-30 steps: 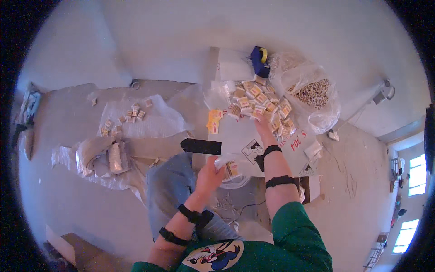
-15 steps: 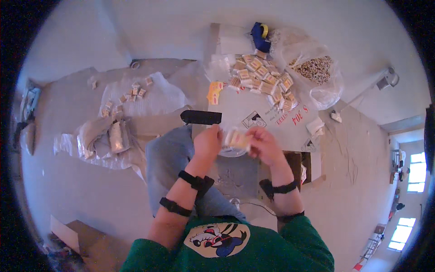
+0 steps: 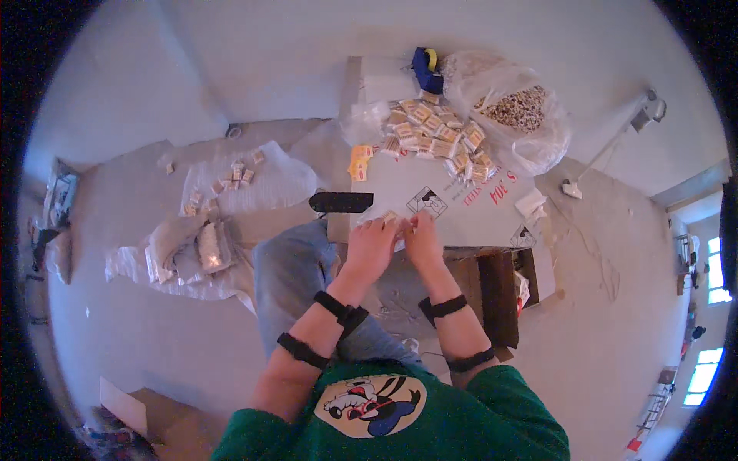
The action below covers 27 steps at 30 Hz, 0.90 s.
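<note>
At the near edge of the grey board [image 3: 453, 223], my two hands meet over a small clear plastic packet [image 3: 390, 217]. The fingers of my left hand [image 3: 372, 246] are closed on its left side. My right hand [image 3: 423, 240] pinches it from the right, its fingertips close to the left ones. Most of the packet is hidden by my fingers, and what lies inside cannot be made out. Just beyond my left hand lies a flat black strip [image 3: 342, 202] with one pointed end. Farther off is a heap of small clear packets [image 3: 442, 146] with tan contents.
Yellow cards [image 3: 359, 163] lie left of the heap. Behind it stand a blue tape dispenser [image 3: 425, 73] and a clear bag [image 3: 550, 146] of small loose brown pieces. An open cardboard box [image 3: 500, 300] is below the board. More packets [image 3: 238, 175] lie on plastic sheeting at left.
My hands have come together at the board's near edge. The packet, held up between them before, is now mostly covered by my fingers.
</note>
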Each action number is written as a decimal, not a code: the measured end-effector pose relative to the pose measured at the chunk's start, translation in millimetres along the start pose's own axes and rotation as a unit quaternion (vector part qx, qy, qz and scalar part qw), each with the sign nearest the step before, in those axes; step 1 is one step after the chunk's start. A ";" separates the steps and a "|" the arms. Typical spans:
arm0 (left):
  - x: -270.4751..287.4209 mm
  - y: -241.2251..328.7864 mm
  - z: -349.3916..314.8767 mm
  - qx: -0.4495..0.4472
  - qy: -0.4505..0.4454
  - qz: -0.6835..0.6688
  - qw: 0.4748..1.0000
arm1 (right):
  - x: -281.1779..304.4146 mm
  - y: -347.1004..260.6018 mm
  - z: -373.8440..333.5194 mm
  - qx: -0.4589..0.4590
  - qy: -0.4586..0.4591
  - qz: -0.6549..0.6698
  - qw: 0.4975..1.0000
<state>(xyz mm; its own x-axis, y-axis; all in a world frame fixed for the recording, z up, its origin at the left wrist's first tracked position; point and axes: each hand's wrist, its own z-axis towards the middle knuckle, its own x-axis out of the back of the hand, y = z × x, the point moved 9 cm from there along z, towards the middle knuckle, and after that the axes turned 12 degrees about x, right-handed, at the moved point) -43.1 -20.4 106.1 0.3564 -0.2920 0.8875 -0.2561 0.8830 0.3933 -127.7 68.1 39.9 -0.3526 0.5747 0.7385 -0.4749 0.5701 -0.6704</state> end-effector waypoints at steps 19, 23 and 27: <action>-61.3 -6.4 9.8 0.072 -0.157 -0.031 0.984 | 41.2 -22.1 12.2 0.101 0.101 0.095 0.985; -58.3 -3.4 18.9 0.168 -0.208 -0.052 0.962 | 35.6 -20.7 10.1 0.112 0.084 0.095 0.986; -105.6 -39.3 14.9 0.111 -0.220 -0.006 0.969 | 7.9 -28.5 19.5 0.102 0.009 0.133 0.986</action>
<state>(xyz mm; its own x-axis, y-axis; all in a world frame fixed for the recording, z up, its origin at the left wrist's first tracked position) -84.1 -29.8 0.5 -0.0447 -0.4730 0.8799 -0.4597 0.7917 0.4023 -132.7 44.9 66.2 -0.4728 0.6989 0.5367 -0.5211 0.2694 -0.8099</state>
